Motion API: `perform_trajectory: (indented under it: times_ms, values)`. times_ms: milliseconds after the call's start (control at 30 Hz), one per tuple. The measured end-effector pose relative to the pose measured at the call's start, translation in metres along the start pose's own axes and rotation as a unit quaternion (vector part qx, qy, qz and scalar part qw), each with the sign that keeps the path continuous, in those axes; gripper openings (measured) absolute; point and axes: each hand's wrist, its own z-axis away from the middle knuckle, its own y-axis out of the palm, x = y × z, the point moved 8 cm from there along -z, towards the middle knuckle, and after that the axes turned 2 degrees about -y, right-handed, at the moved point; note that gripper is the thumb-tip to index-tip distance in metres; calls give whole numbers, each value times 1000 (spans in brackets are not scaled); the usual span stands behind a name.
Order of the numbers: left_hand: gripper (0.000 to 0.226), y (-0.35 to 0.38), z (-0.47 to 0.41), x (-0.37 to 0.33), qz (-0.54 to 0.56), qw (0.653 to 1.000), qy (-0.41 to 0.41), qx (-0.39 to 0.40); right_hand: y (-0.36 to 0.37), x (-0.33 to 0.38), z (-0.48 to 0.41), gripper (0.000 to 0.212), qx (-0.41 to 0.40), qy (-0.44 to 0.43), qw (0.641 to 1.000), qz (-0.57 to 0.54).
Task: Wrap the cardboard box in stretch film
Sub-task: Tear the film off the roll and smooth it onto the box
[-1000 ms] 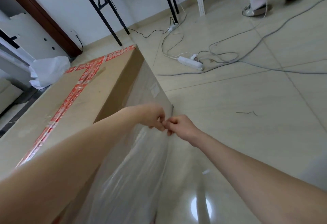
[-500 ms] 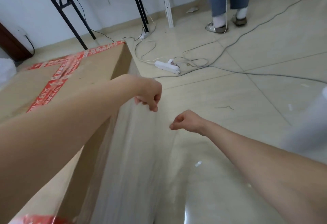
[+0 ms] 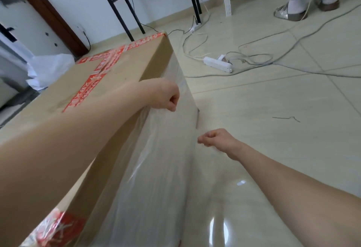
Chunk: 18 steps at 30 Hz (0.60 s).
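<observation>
A large cardboard box (image 3: 125,71) sealed with red printed tape stands on the floor at the left. Clear stretch film (image 3: 156,168) lies over its right side face. My left hand (image 3: 166,98) grips the film's upper edge near the box's top right edge, fingers curled. My right hand (image 3: 214,139) pinches the film's free edge lower down, just off the box's near corner. The film spans between the two hands.
A white power strip (image 3: 217,64) and loose cables (image 3: 273,38) lie on the tiled floor beyond the box. Black table legs (image 3: 121,10) stand by the wall. A person's feet (image 3: 291,10) are at the top right. White plastic (image 3: 48,71) sits behind the box.
My hands were pinching the film together at the box's corner; they have pulled apart, the left up along the top edge, the right lower, spreading the film.
</observation>
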Motion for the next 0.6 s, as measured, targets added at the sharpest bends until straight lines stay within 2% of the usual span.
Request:
perform_trajectory:
  times_ms: [100,200,367,500,600]
  values:
    - [5,-3,3,6,6,1000,-15,-9,6,-3,-7,8,25,9,998,-61]
    - [8,-7,6,6,32,999,-23,-1,1,-10,-12,5,27,16,994,-104]
    - [10,-5,3,-5,-25,999,-9,33,-1,-14,-19,18,32,19,988,-152]
    - [14,2,-2,-9,-40,997,-11,68,-8,-26,-20,19,51,20,991,-125]
    - [11,-1,-5,-15,-77,995,1,68,-21,-37,-19,11,30,17,995,-94]
